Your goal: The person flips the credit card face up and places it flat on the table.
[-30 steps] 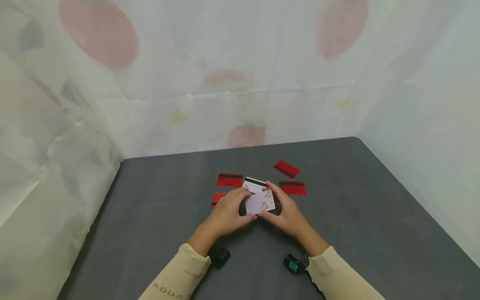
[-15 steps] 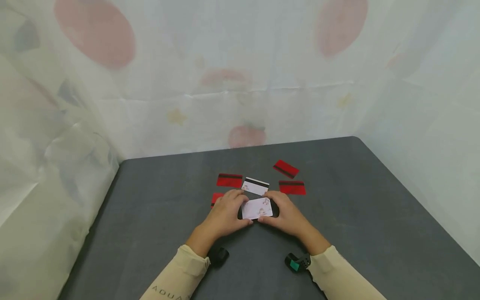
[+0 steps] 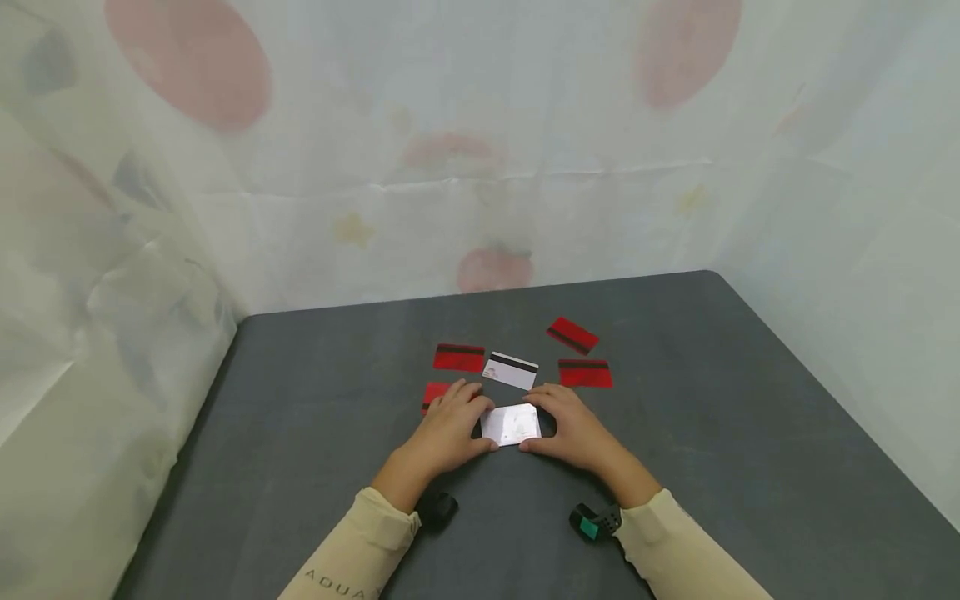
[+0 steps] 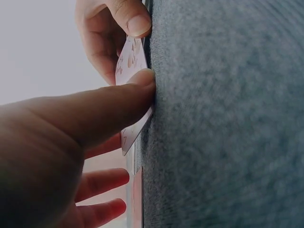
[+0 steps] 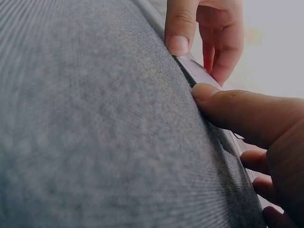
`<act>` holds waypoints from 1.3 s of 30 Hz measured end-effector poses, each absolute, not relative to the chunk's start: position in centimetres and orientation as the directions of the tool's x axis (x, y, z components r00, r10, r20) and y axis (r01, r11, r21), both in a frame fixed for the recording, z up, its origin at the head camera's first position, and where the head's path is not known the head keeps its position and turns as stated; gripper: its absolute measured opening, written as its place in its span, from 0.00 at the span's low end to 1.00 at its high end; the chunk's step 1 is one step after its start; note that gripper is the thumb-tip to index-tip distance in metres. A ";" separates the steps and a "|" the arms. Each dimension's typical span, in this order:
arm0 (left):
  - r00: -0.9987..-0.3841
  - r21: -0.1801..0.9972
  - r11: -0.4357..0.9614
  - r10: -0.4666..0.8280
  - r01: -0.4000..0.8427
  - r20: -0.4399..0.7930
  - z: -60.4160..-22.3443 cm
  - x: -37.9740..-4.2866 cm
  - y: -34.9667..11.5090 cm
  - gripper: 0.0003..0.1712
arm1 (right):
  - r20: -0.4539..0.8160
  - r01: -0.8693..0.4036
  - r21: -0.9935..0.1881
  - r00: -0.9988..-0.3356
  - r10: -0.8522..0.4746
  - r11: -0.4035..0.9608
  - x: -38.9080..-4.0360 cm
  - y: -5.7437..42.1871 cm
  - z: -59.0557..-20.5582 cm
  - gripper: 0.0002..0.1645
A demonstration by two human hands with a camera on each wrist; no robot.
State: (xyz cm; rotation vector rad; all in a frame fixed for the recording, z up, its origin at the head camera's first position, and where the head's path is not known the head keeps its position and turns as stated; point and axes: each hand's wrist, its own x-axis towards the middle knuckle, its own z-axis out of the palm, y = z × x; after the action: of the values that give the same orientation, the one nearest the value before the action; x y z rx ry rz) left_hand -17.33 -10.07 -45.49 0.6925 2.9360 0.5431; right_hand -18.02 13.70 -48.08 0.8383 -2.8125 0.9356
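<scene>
Low over the dark grey table (image 3: 712,433), both hands hold a white card with a faint printed pattern (image 3: 511,424). My left hand (image 3: 450,429) grips its left end, thumb at the near edge and fingers toward the far edge. At the right end, my right hand (image 3: 573,429) grips it the same way. The left wrist view shows the card (image 4: 130,66) tilted, its near edge by the table. Most of the card (image 5: 197,70) is hidden by the fingers in the right wrist view. Just beyond lies a second white card with a black stripe (image 3: 512,372).
Left of the striped card lies a red card (image 3: 459,357); another red card (image 3: 435,392) is partly covered by my left hand. Two more red cards, one nearer (image 3: 585,374) and one farther (image 3: 572,335), lie to the right. Patterned cloth (image 3: 480,192) hangs behind the table.
The held white card has come down toward the table and toward me, turning straighter. It overlapped the striped card in view before; that card now shows fully. Both hands moved with it.
</scene>
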 end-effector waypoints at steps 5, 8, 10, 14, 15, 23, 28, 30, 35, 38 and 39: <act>-0.898 0.382 0.830 0.439 0.406 0.000 -45.4 -17.2 -10.1 0.29 | 0.201 -0.506 -0.553 -0.852 -0.483 0.662 -18.3 13.9 -48.3 0.40; -0.899 0.382 0.831 0.437 0.404 0.000 -45.5 -17.3 -10.1 0.28 | 0.191 -0.500 -0.561 -0.853 -0.485 0.659 -18.4 14.0 -48.5 0.39; -0.900 0.379 0.832 0.437 0.405 0.001 -45.4 -17.4 -10.1 0.28 | 0.191 -0.502 -0.559 -0.853 -0.486 0.660 -18.5 14.0 -48.4 0.38; -0.895 0.374 0.829 0.445 0.417 0.012 -45.1 -17.7 -10.3 0.28 | 0.200 -0.504 -0.557 -0.853 -0.483 0.660 -18.6 14.0 -48.4 0.36; -0.895 0.376 0.826 0.446 0.419 0.017 -45.0 -17.8 -10.4 0.28 | 0.203 -0.505 -0.558 -0.853 -0.481 0.659 -18.6 13.9 -48.4 0.35; -0.950 0.426 0.862 0.312 0.274 -0.021 -44.2 -19.2 -14.8 0.36 | 0.203 -0.506 -0.555 -0.852 -0.483 0.660 -18.3 13.9 -48.5 0.32; -0.959 0.396 0.907 0.228 0.146 -0.168 -44.8 -19.4 -18.0 0.40 | 0.202 -0.514 -0.562 -0.845 -0.496 0.648 -18.4 13.6 -48.8 0.31; -0.954 0.396 0.910 0.219 0.124 -0.203 -45.1 -19.4 -18.5 0.40 | 0.209 -0.521 -0.561 -0.841 -0.499 0.643 -18.4 13.5 -48.9 0.31; -0.954 0.425 0.899 0.213 0.106 -0.212 -45.2 -19.4 -18.6 0.36 | 0.215 -0.533 -0.555 -0.833 -0.509 0.638 -18.5 13.4 -48.9 0.33; -0.957 0.446 0.890 0.204 0.094 -0.205 -45.4 -19.5 -18.2 0.33 | 0.234 -0.559 -0.528 -0.819 -0.523 0.639 -18.6 13.1 -48.7 0.33; -0.959 0.453 0.887 0.201 0.092 -0.201 -45.4 -19.5 -18.1 0.32 | 0.244 -0.574 -0.512 -0.810 -0.533 0.639 -18.7 12.9 -48.5 0.32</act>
State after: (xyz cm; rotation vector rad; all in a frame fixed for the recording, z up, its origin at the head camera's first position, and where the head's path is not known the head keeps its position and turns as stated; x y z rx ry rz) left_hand -19.53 -18.12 -45.43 0.2219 2.8127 0.6574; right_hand -18.71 12.93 -48.51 0.9411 -2.7800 0.9065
